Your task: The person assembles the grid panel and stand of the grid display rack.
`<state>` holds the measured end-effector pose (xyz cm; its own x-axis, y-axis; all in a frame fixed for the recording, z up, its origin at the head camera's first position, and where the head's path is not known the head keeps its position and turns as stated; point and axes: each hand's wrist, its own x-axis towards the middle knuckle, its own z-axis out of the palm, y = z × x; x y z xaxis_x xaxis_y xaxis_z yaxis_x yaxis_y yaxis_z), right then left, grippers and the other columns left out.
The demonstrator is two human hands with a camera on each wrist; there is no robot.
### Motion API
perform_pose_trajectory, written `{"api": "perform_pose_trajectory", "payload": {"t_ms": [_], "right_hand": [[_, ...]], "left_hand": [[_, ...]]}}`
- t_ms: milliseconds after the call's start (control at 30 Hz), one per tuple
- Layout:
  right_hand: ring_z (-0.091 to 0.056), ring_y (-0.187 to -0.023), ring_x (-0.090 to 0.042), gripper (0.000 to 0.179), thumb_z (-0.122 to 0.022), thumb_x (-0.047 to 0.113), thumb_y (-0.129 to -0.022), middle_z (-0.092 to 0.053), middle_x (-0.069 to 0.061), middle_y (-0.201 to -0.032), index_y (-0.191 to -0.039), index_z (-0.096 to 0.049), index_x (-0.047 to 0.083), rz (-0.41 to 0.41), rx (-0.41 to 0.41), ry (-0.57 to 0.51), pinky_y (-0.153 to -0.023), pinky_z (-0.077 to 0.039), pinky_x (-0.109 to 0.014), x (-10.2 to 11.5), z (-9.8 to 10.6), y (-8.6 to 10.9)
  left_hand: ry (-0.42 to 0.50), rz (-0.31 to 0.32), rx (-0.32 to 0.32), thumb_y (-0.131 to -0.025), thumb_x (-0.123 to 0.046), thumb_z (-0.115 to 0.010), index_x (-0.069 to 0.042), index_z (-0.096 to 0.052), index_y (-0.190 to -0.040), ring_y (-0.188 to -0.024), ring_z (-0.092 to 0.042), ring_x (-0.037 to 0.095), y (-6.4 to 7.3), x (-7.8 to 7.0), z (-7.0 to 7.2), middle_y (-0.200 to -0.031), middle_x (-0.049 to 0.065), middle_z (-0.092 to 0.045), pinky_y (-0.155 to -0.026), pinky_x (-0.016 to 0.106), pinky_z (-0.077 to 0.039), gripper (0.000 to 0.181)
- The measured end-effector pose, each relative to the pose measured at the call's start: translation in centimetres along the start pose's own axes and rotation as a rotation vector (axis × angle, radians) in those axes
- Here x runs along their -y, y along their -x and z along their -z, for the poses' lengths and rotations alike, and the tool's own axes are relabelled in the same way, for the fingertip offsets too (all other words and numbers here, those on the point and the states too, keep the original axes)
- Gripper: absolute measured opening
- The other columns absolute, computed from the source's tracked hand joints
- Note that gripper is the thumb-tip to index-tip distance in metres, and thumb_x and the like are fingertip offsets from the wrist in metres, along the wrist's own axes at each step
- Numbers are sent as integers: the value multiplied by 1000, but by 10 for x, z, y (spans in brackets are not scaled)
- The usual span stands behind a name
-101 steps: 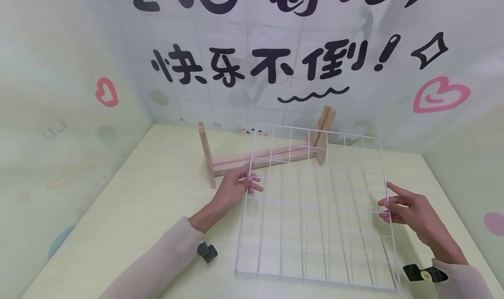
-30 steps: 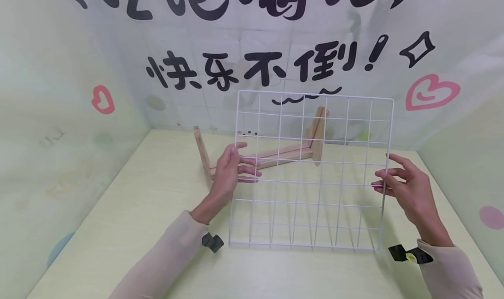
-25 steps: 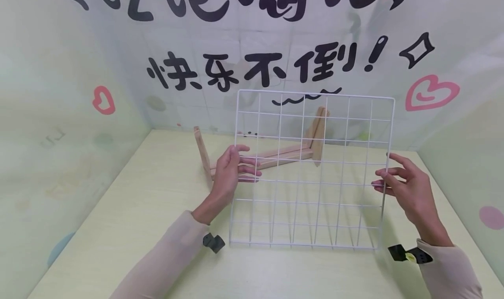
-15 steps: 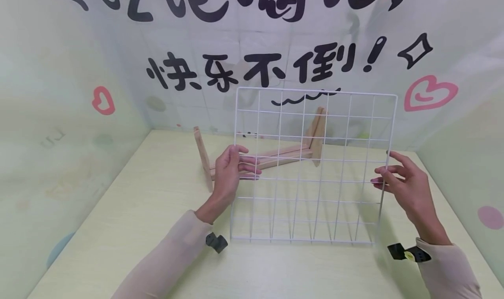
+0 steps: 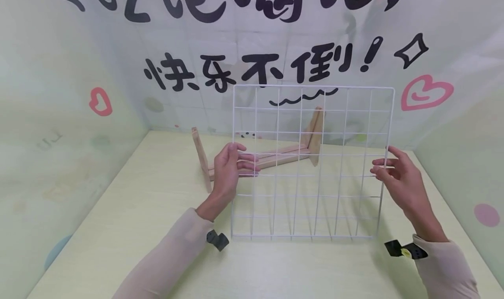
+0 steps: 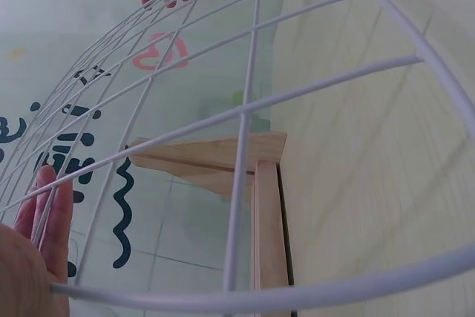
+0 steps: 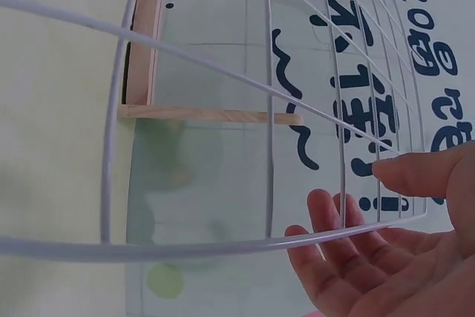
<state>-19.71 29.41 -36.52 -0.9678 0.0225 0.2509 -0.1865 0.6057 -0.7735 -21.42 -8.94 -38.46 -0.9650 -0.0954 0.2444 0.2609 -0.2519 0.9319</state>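
Note:
A white wire grid panel stands nearly upright above the table, facing me. Its left edge is held by my left hand, thumb in front and fingers reaching behind the wires. At the opposite edge my right hand lightly pinches the frame; in the right wrist view its thumb and fingers lie on either side of the wires. Whether the panel's lower edge touches the table I cannot tell. Behind the grid is a wooden stand with two uprights joined by a long crossbar, partly covered by my left hand.
The pale wooden table runs back to a printed backdrop with black lettering and pink hearts. Backdrop sheets also close in the left and right sides. Each wrist wears a dark strap below a light sleeve.
From a low, flatter lean, the panel has been tipped upright and raised, both hands moving up with it. Over the last second it has risen slightly more. The wooden stand stays put.

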Motion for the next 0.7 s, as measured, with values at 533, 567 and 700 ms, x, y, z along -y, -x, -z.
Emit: {"api": "perform_pose_trajectory", "payload": {"t_ms": [533, 567, 700], "right_hand": [[-39, -129, -48, 76, -72, -2, -83, -42, -34, -137, -148, -33, -6, 455, -414, 222, -108, -35, -59, 31, -38, 6], [-39, -128, -49, 75, -72, -2, -83, -43, -35, -137, -147, -35, -7, 497, -428, 238, -110, -34, -58, 34, -41, 7], [-49, -120, -45, 75, -72, -3, -82, -52, -32, -129, -147, -36, -6, 610, -395, 258, -102, -44, -55, 49, -57, 14]], "left_hand": [[53, -68, -22, -108, -33, -33, -5, -53, -102, -64, -73, 18, -5, -10, 0, -79, 1, -73, -64, 38, -62, 35], [54, -69, -19, -108, -33, -33, -5, -53, -101, -64, -73, 18, -5, -10, 0, -79, 0, -74, -64, 38, -62, 35], [66, -80, -8, -109, -33, -32, -6, -53, -101, -64, -73, 18, -6, -9, 0, -79, 0, -73, -64, 39, -62, 35]]}}
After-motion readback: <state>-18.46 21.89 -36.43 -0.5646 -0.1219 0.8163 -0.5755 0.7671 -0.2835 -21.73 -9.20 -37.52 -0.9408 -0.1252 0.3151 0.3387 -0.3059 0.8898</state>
